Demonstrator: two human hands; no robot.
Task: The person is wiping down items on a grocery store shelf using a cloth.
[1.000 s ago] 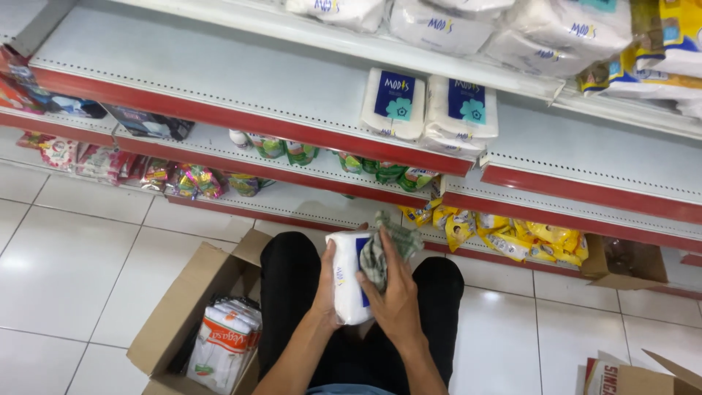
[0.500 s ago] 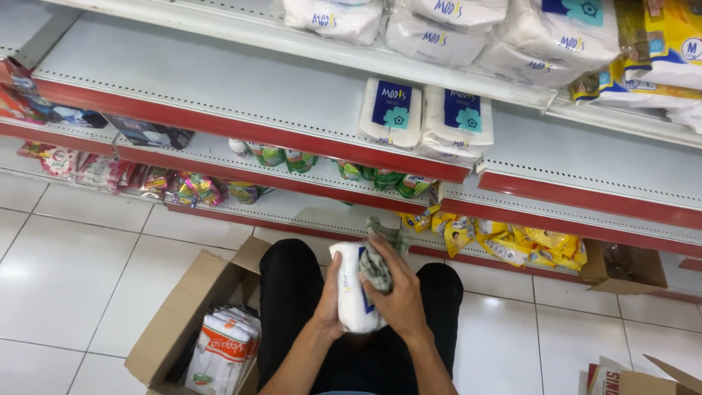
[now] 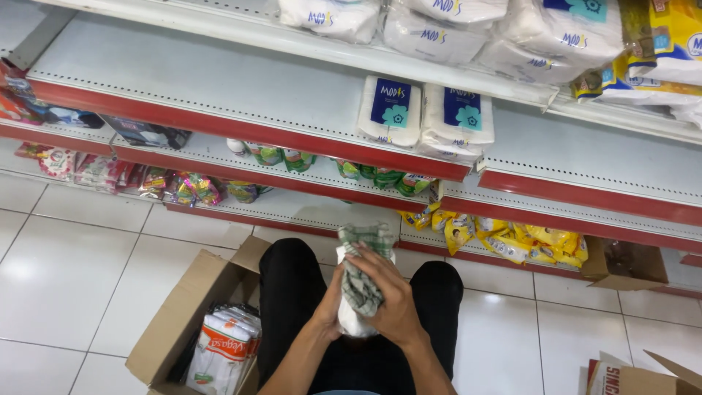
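A white tissue pack (image 3: 352, 320) stands upright between my knees. My left hand (image 3: 329, 307) grips its left side. Pressed against the front of the pack is a green checked cloth (image 3: 360, 274), held by my right hand (image 3: 393, 300), which covers most of the pack. Two matching white packs with blue labels (image 3: 424, 117) sit side by side on the grey shelf (image 3: 219, 88) in front of me. My black trousers (image 3: 292, 292) fill the space below my hands.
An open cardboard box (image 3: 186, 314) at my left holds red and white packs (image 3: 223, 351). More white packs fill the top shelf (image 3: 453, 29). Yellow bags (image 3: 512, 241) and small colourful packets (image 3: 183, 186) line the lower shelves. Another box (image 3: 636, 377) sits bottom right.
The pack has turned so its blue label no longer shows, and my right hand with the cloth has slid over its front. The view has tilted slightly upward.
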